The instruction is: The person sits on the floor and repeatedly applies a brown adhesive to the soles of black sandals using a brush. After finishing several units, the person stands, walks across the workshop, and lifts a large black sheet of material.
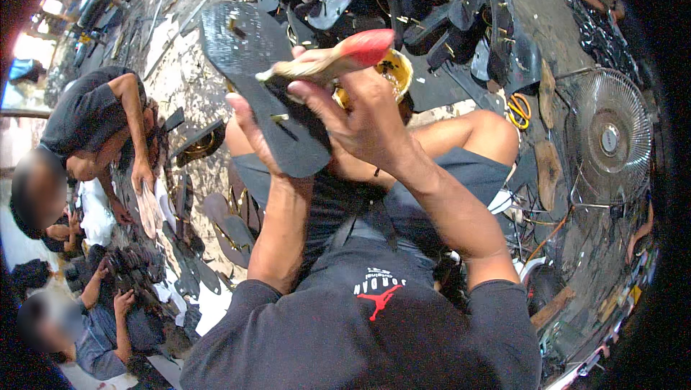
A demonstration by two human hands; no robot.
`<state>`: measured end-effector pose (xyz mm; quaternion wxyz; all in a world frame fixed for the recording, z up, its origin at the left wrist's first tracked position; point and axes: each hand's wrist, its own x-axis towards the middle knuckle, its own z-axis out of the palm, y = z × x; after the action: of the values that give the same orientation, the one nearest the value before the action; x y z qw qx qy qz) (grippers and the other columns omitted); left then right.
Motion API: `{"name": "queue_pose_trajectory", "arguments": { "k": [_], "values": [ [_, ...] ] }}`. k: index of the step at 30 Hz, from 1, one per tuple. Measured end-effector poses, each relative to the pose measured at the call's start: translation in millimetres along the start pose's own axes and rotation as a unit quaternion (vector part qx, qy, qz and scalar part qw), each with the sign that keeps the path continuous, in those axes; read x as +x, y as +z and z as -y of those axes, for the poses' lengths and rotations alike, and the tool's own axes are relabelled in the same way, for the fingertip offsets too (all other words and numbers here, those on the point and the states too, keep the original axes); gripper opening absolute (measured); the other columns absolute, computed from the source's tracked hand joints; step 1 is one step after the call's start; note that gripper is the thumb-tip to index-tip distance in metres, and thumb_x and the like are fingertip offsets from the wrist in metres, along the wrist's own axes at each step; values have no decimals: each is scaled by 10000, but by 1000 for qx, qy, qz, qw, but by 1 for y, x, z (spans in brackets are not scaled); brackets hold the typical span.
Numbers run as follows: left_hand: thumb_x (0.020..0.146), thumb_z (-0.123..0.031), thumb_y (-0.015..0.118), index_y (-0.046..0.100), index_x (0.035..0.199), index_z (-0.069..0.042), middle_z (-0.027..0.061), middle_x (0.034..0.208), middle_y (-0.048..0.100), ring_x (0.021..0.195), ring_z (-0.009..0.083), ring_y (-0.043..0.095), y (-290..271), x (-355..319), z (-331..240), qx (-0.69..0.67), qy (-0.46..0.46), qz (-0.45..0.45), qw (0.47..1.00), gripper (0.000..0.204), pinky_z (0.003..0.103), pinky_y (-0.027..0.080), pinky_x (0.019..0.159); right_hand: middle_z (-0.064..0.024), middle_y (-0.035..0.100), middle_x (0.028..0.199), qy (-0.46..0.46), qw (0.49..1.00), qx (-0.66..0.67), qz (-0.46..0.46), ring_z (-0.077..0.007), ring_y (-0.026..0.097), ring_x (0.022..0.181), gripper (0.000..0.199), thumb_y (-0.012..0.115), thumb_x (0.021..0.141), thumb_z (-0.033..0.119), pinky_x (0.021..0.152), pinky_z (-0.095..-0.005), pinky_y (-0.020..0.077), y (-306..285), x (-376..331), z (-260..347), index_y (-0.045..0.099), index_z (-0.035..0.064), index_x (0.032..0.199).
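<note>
My left hand [255, 136] grips a black sandal sole [248, 48] from beneath, its thumb along the near left edge. The sole is raised and tilted in front of my lap, and small slots with light bits in them show on its face. In my right hand [371, 113] is a brush [324, 62] with a red end, pinched between thumb and fingers. Its pale tip lies over the sole's right edge; whether it touches cannot be told. Behind my right hand stands a yellow-rimmed tub [404, 77] with yellowish stuff inside, partly hidden by the fingers.
Many black sandal soles [461, 23] are heaped ahead. A standing fan [608, 138], wooden foot-shaped pieces [547, 174] and a yellow cord loop [518, 110] are on the right. Two people work at the left, one bent over a foot-shaped piece [149, 210], near more soles [227, 228].
</note>
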<state>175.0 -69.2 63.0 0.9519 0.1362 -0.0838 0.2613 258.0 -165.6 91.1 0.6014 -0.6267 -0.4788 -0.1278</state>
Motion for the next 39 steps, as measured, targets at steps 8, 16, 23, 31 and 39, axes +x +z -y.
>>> {"name": "queue_pose_trajectory", "arguments": {
  "k": [8,16,23,31,39],
  "values": [
    [1014,-537,470,530,1350,-81,157,1231,639,1042,313,667,-4,-2,-22,47,-18,-61,997,570,447,580,876,-130,703,1070,7,999,50,-10,-325,678,964,209,712,885,90,835,-408,528,-13,30,1,705,68,1092],
    [1012,-522,486,524,1364,-72,169,1216,653,993,321,685,-39,17,-26,85,-72,-71,991,573,478,601,824,-116,684,1022,40,987,82,129,-320,659,955,182,694,908,182,858,-429,501,-1,-37,3,700,101,1071],
    [1038,-512,387,537,1349,-56,135,1275,624,1093,286,623,-48,6,-17,310,-30,-91,946,572,468,465,1036,-127,619,919,-73,988,38,134,-344,596,847,283,746,838,281,712,-468,472,1,-14,-8,636,84,1009],
    [1014,-567,420,515,1374,-56,193,1205,645,1020,328,661,-34,6,-10,86,-86,-157,980,632,485,584,803,-138,694,1033,-8,997,58,57,-312,667,975,259,730,867,82,876,-444,503,-20,-8,-33,673,44,1116],
    [1033,-536,419,556,1320,-39,123,1192,673,991,275,686,-18,12,21,34,-99,-109,989,590,427,589,862,-148,699,990,53,997,57,1,-295,687,915,197,682,917,107,792,-380,534,-31,10,-46,687,17,1092]
  ]
}}
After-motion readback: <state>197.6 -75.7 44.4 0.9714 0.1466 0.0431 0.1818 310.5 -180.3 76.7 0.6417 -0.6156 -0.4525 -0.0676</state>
